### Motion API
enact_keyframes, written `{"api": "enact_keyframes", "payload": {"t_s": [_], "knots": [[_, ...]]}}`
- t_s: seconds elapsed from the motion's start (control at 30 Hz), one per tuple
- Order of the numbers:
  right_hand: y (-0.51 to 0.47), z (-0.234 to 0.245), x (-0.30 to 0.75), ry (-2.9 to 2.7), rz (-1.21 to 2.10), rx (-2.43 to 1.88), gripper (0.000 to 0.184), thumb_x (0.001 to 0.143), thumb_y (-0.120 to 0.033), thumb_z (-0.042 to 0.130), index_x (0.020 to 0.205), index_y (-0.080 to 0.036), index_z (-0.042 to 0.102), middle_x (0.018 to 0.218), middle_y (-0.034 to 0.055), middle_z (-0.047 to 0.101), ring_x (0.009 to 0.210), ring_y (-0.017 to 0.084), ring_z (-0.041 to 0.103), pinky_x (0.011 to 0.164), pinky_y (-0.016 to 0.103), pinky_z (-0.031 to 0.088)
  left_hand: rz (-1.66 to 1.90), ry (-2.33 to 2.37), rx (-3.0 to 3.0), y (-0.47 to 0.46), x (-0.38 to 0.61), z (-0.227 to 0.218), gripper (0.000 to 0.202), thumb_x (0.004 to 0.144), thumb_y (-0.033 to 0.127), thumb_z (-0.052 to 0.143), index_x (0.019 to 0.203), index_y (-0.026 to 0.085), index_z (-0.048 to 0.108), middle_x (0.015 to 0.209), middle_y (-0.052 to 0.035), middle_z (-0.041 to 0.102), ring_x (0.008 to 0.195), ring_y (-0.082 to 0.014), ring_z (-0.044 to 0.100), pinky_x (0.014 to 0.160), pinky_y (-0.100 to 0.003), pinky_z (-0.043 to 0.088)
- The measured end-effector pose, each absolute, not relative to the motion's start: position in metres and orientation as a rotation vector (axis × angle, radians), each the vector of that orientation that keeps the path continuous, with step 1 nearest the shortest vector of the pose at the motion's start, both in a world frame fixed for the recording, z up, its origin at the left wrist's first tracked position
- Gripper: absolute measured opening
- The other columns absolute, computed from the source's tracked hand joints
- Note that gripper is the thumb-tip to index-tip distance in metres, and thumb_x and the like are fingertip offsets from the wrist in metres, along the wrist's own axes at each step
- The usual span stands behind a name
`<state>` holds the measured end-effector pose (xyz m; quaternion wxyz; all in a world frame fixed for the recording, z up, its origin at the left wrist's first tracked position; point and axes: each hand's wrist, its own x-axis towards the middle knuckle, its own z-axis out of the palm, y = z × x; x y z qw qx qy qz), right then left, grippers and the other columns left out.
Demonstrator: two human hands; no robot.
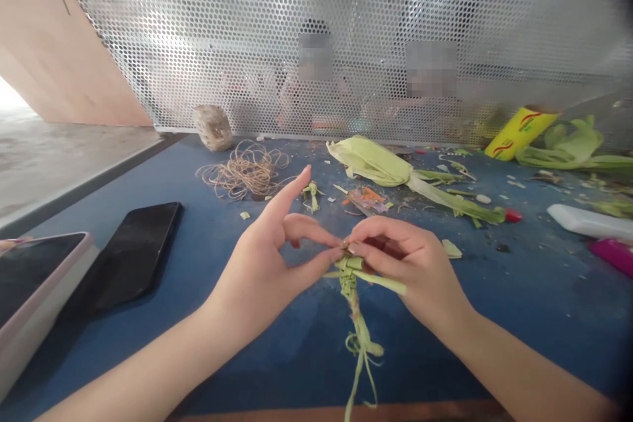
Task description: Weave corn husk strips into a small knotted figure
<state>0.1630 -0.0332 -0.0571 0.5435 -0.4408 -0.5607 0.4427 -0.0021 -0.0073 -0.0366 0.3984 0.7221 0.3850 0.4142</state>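
My left hand (270, 247) and my right hand (408, 257) meet over the middle of the table. Between them is a small figure of knotted green corn husk (349, 283), with loose strips trailing below. Thumb and index finger of my left hand pinch its top end, while the other fingers are partly raised. The fingertips of my right hand close on the same brownish top, and a husk strip sticks out under them. Exactly what the fingertips cover is hidden. Beyond my hands lies a smaller knotted husk piece (311, 194).
Loose twine (244, 171) lies near a jar (213, 126) at the back left. Two phones (131, 254) rest at left. Corn husks (378, 161), a yellow tube (521, 133), a white bottle-like item (588, 219) and scraps lie right. A perforated metal screen (237, 33) bounds the table; people sit behind it.
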Motion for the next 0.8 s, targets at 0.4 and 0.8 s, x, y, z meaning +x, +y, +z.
{"api": "enact_keyframes", "payload": {"t_s": [0.4, 0.8], "knots": [[-0.0342, -0.0543, 0.1627, -1.561, 0.869, -0.96, 0.011, 0.071, -0.01, 0.062, 0.07, -0.021, 0.065, 0.071, -0.0017, 0.056, 0.061, 0.007, 0.054, 0.049, 0.017, 0.041, 0.946, 0.869, 1.791, -0.0049, -0.0071, -0.0375, 0.086, 0.069, 0.015, 0.065, 0.139, 0.021, 0.016, 0.074, -0.0002, 0.067, 0.072, -0.015, 0.055, 0.076, -0.033, 0.042], [-0.0281, -0.0626, 0.1649, -1.266, 1.473, -0.7, 0.009, 0.068, -0.013, 0.069, 0.068, -0.022, 0.067, 0.065, -0.0027, 0.06, 0.057, 0.006, 0.052, 0.05, 0.018, 0.041, 0.891, 0.579, 1.519, -0.0037, -0.004, -0.0378, 0.085, 0.065, 0.007, 0.064, 0.137, 0.013, 0.019, 0.069, 0.001, 0.062, 0.07, -0.0126, 0.055, 0.074, -0.031, 0.042]]}}
